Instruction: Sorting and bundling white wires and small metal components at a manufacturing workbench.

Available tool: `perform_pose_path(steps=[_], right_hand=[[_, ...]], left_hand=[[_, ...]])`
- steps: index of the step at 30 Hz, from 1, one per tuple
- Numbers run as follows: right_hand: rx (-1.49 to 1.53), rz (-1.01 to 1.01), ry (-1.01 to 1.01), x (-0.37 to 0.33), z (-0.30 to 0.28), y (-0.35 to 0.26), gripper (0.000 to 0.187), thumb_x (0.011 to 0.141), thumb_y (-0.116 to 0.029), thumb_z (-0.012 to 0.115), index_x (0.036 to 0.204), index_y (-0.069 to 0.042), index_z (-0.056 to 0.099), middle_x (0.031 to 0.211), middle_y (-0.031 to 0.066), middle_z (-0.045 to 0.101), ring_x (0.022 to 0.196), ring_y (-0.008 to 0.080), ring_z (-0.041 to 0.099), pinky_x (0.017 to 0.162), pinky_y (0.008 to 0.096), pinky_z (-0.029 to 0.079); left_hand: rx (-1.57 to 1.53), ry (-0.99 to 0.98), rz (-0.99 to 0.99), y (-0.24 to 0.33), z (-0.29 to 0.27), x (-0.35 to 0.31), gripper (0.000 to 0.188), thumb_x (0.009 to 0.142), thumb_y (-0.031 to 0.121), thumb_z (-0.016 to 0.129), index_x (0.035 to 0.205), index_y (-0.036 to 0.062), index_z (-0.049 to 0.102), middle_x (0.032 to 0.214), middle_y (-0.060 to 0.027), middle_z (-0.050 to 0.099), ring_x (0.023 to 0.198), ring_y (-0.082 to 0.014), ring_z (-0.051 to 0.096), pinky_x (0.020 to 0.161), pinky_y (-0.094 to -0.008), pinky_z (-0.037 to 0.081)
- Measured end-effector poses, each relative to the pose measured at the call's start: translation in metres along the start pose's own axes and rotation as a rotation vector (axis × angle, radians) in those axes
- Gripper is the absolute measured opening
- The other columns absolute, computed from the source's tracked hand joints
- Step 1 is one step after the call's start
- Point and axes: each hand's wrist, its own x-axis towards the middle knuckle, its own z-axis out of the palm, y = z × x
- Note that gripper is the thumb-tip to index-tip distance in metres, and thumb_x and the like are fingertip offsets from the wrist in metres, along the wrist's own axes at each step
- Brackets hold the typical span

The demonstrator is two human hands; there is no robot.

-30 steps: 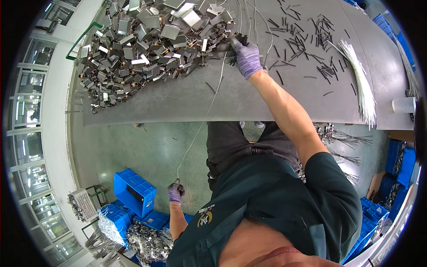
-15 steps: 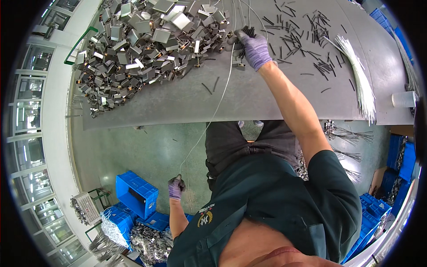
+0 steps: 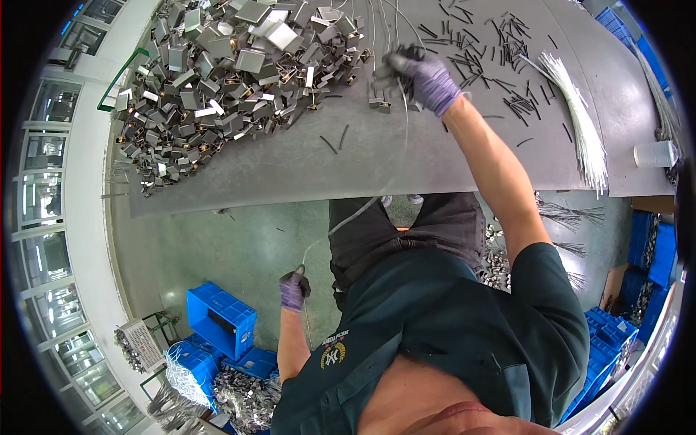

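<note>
a: the pale wire looked light and bendy, likely slick, best pinched near one end!
b: and where was it?
a: strung across the desk edge! low down, the left hand clenched it; up top it reached the right hand, blurred, which grasped short black tubes. did that one pinch the wire too?
b: couldn't tell!

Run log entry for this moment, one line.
Left hand: holding pale wire | Right hand: over table, wire reaching it, grip blurred | Surroundings: metallic parts heap left, white strand bundle right
</note>
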Motion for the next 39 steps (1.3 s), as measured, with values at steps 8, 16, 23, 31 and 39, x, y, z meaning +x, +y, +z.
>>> perform_pose_path(steps=[8,16,23,31,39], right_hand=[[-0.237,-0.06,0.298,-0.006,-0.025,-0.009,0.03,0.087,-0.018,0.061,0.103,0.007,0.056,0.09,0.0189,0.066,0.079,0.0295,0.067,0.068,0.0352,0.057],[-0.602,0.016,0.495,-0.047,-0.042,0.116,0.029,0.085,-0.021,0.064,0.101,0.004,0.062,0.087,0.0126,0.067,0.074,0.0178,0.066,0.064,0.0282,0.054],[-0.297,-0.013,0.452,-0.041,-0.015,0.043,0.029,0.087,-0.024,0.061,0.098,0.002,0.06,0.082,0.0103,0.066,0.067,0.0173,0.066,0.056,0.0248,0.052],[-0.511,0.218,0.102,-0.044,0.054,0.081,0.021,0.088,-0.021,0.059,0.092,0.0,0.061,0.065,0.0055,0.061,0.05,0.0122,0.059,0.044,0.0254,0.045],[-0.645,0.326,0.132,-0.006,0.023,0.046,0.027,0.086,-0.023,0.058,0.076,0.002,0.064,0.058,0.0088,0.062,0.045,0.0158,0.058,0.041,0.0267,0.046]], left_hand=[[0.102,0.405,0.288,0.018,0.041,0.021,0.049,0.084,0.043,0.061,0.052,0.0089,0.045,0.041,-0.0041,0.044,0.035,-0.014,0.041,0.037,-0.0285,0.031],[0.538,0.56,0.637,0.025,0.091,0.04,0.053,0.086,0.044,0.058,0.061,-0.0011,0.048,0.053,-0.0128,0.045,0.051,-0.0225,0.044,0.05,-0.0396,0.036],[0.35,0.171,0.492,0.059,0.108,0.065,0.041,0.089,0.034,0.056,0.062,0.0032,0.049,0.053,-0.0115,0.049,0.049,-0.0265,0.047,0.049,-0.04,0.038],[0.126,-0.266,0.433,0.209,0.199,0.075,0.04,0.094,0.041,0.044,0.086,0.0036,0.056,0.058,-0.0017,0.052,0.051,-0.0118,0.049,0.047,-0.0303,0.04],[0.14,-0.171,0.689,0.278,0.27,0.112,0.065,0.087,0.062,0.041,0.091,0.0003,0.059,0.057,-0.0049,0.057,0.047,-0.012,0.053,0.044,-0.0286,0.042]])
